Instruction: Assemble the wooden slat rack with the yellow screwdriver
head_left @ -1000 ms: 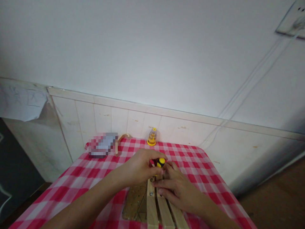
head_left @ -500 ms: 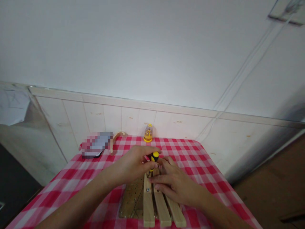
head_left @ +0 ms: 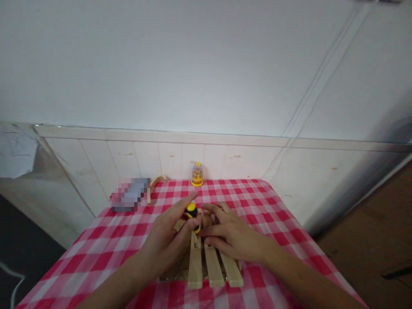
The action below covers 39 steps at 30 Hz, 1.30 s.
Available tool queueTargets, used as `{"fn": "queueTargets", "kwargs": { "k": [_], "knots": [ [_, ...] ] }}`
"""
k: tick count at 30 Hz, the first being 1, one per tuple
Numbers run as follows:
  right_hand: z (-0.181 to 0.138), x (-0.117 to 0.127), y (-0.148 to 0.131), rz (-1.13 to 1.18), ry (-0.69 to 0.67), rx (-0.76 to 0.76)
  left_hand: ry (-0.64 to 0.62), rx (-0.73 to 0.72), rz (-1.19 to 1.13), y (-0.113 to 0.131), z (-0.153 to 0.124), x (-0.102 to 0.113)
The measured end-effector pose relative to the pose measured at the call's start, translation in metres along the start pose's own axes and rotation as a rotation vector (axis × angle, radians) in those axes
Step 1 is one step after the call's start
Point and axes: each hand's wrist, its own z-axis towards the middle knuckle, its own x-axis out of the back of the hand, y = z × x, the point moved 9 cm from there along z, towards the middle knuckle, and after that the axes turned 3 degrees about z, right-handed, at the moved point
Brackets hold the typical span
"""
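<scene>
My left hand (head_left: 170, 234) is closed around the yellow and black handle of a short screwdriver (head_left: 192, 211), its thumb against the grip and one finger stretched out. The screwdriver stands roughly upright over the leftmost of three pale wooden slats (head_left: 195, 268); its tip is hidden. A small metal screw head (head_left: 196, 245) shows in that slat, just nearer to me than the screwdriver. Over the middle and right slats lies my right hand (head_left: 230, 231), fingers apart, with fingertips close beside the screwdriver. Beneath the slats is a brown board (head_left: 174, 272), partly covered.
A red and white checked cloth (head_left: 257, 274) covers the table. At its back stands a clear and yellow bit container (head_left: 197, 175). A curved wooden piece (head_left: 149, 195) rests at the back left beside a blurred-out flat object (head_left: 131, 194). The panelled wall (head_left: 222, 161) closes off the far side.
My left hand has tilted and opened slightly around the screwdriver, one finger lifting away. The screwdriver and slats appear shifted left in view as the camera moved. My right hand stays on the slats.
</scene>
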Motion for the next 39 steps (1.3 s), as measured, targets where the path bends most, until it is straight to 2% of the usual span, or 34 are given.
{"fn": "queueTargets", "kwargs": {
  "k": [3, 7, 13, 18, 25, 34, 39],
  "knots": [
    [0.0, 0.0, 0.0, -0.004, 0.008, -0.002, 0.063, 0.055, -0.049, -0.019, -0.012, -0.006],
    [0.001, 0.0, 0.0, -0.008, 0.004, 0.001, 0.15, -0.013, -0.139, -0.022, -0.024, -0.005],
    [0.001, 0.0, 0.0, -0.016, 0.024, 0.019, 0.131, -0.035, -0.048, -0.024, -0.028, -0.005],
    [0.0, -0.001, 0.001, -0.024, 0.018, 0.022, 0.224, -0.077, -0.048, -0.02, -0.034, 0.004],
    [0.001, -0.002, 0.0, -0.004, -0.004, 0.005, 0.154, -0.062, -0.014, -0.015, -0.03, -0.001],
    [0.001, -0.001, -0.004, -0.04, 0.021, -0.013, 0.238, -0.238, 0.068, -0.002, -0.027, 0.005],
    [0.0, -0.004, -0.007, -0.065, 0.113, -0.078, 0.279, -0.325, 0.098, 0.009, -0.024, 0.01]
  ]
}}
